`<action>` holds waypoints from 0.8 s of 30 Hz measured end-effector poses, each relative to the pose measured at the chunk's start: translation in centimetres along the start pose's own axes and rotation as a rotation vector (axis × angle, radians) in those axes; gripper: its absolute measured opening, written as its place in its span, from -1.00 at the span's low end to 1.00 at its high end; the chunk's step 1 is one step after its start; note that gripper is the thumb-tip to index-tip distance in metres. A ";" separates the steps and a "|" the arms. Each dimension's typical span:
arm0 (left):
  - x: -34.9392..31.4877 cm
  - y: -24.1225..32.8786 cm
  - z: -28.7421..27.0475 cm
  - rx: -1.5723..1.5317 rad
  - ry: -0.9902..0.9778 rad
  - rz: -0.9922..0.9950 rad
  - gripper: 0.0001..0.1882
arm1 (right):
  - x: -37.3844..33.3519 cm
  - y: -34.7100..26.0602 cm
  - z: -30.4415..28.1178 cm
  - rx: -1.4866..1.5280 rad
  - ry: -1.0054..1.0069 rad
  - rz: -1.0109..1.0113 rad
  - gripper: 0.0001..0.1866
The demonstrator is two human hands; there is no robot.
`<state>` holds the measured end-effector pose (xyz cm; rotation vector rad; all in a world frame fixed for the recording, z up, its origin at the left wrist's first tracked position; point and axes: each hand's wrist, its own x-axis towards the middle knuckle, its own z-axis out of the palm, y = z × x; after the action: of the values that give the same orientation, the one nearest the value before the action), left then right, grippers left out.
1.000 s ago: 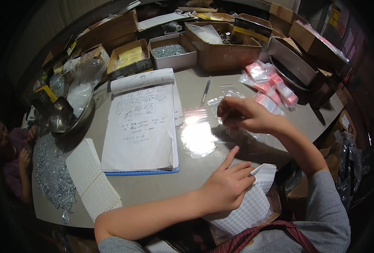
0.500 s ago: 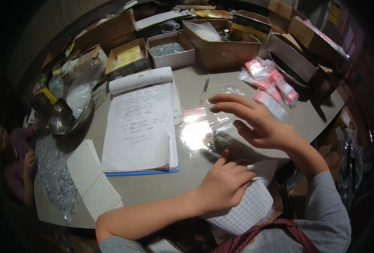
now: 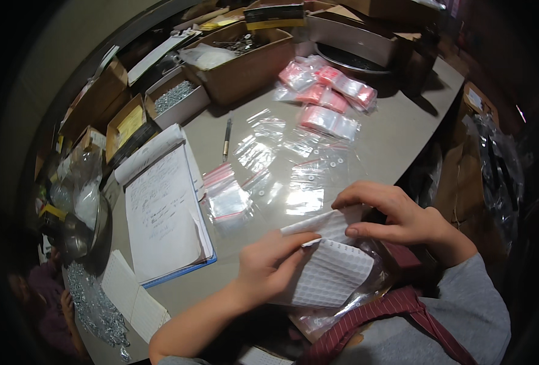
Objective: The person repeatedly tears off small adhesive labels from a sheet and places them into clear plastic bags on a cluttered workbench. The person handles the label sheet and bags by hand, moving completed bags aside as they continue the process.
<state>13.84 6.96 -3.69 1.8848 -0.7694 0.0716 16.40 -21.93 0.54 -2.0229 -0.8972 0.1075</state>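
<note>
My left hand pinches a folded white sticker sheet covered in rows of round dots, held over the near table edge. My right hand curls round the sheet's far right part, its thumb and fingers on either side of it. Whether a single sticker lies between those fingertips is hidden. Just beyond the hands lie several clear zip bags, with small pale round pieces on or in them. A stack of clear bags with pink tops is to their left.
Left of the bags are a pen and a handwritten notepad on a blue board. Bundles of red-and-clear bags lie farther back. Cardboard boxes line the far edge. Small metal parts spread at left, near another person.
My right hand has come down from above the bags to the sticker sheet. The left hand has shifted to pinch the sheet, now raised and folded. The view has turned right.
</note>
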 end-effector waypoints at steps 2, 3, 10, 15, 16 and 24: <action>0.0 0.3 -0.2 -0.041 -0.023 -0.073 -0.68 | -0.7 -0.1 0.4 -0.065 0.122 -0.032 -0.67; 0.0 0.5 -0.2 -0.069 -0.031 -0.117 -0.70 | -1.1 -0.2 0.6 -0.137 0.200 -0.057 -0.67; 0.1 1.1 -0.3 -0.125 -0.025 -0.217 -0.78 | -1.6 -0.8 3.5 -0.088 0.056 -0.069 -0.73; 0.0 0.6 0.0 -0.055 -0.055 -0.195 -0.83 | -1.3 -0.4 3.8 -0.154 0.097 -0.101 -0.78; 0.0 0.5 0.2 -0.026 -0.052 -0.180 -0.84 | -1.2 -0.4 3.9 -0.153 0.118 -0.115 -0.79; 0.0 0.7 0.4 0.019 0.004 -0.103 -0.87 | 0.1 -1.8 4.8 -0.370 0.184 -0.191 -0.77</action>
<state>13.28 6.42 -3.32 1.9387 -0.6697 0.0181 13.59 -17.91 -0.89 -2.2245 -1.0434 -0.3702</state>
